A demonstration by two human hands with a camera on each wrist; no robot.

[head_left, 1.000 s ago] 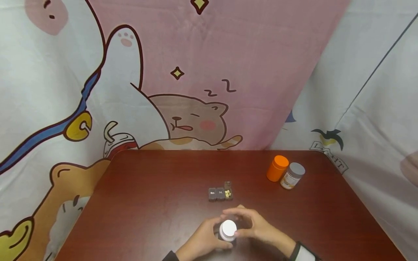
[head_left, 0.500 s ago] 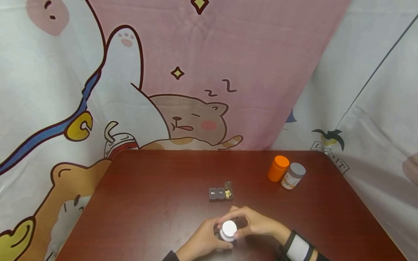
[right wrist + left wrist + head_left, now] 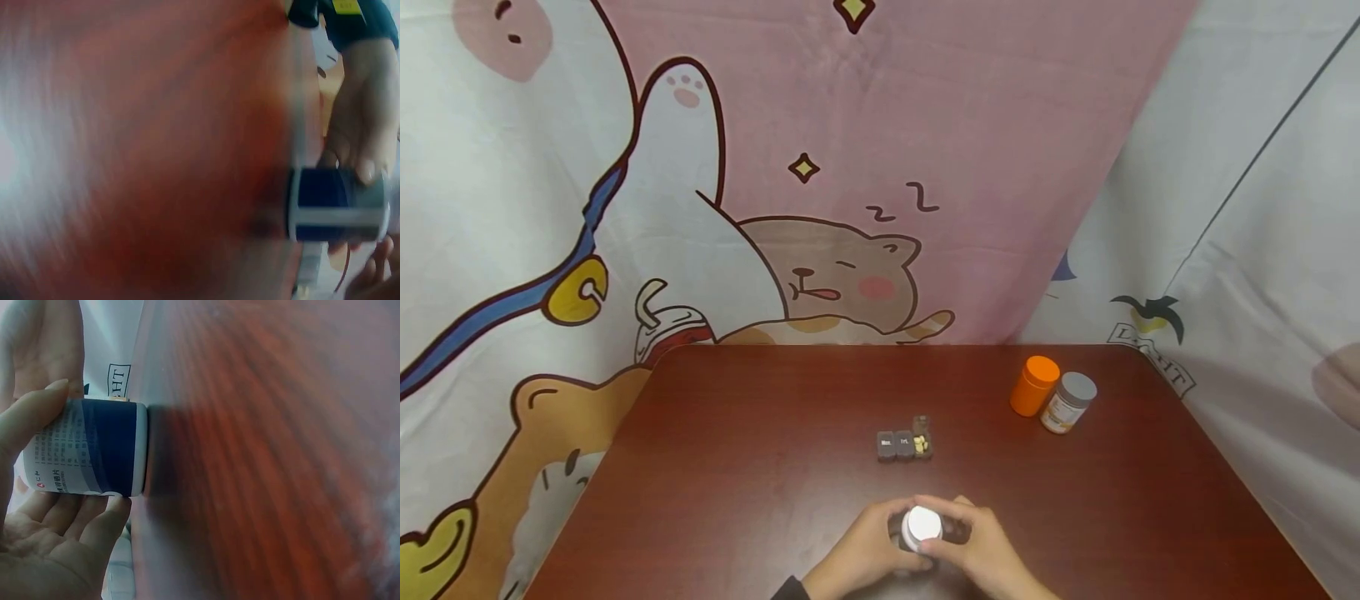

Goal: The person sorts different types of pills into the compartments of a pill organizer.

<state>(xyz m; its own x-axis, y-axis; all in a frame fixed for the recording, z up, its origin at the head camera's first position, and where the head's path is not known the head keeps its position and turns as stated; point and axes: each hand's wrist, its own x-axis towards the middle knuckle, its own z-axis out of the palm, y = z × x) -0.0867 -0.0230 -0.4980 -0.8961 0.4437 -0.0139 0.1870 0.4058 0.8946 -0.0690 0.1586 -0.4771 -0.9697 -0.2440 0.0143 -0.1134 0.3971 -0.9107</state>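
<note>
A white pill bottle [image 3: 112, 450] with a blue band on its label stands upright, its base at or just above the table. My left hand [image 3: 868, 537] grips the bottle's body, thumb on the near side and fingers behind. Around the white cap [image 3: 923, 522], my right hand [image 3: 988, 546] curls its thumb and fingers, pinching it from the right. The cap sits on the bottle, so the bottle's contents are hidden. Beyond the hands lies a small grey pill organizer [image 3: 904, 445]. Its right compartment has the lid up and holds yellow pills [image 3: 921, 444]; the other two lids are down.
An orange bottle [image 3: 1034, 386] and a white bottle with a grey lid [image 3: 1068, 403] stand side by side at the back right of the dark red table [image 3: 760, 417]. A cartoon-printed cloth [image 3: 1000, 125] hangs behind the table.
My right hand has turned about the cap, its wrist swinging out, then back down until the strap left view. My left hand and the bottle stay nearly in place.
</note>
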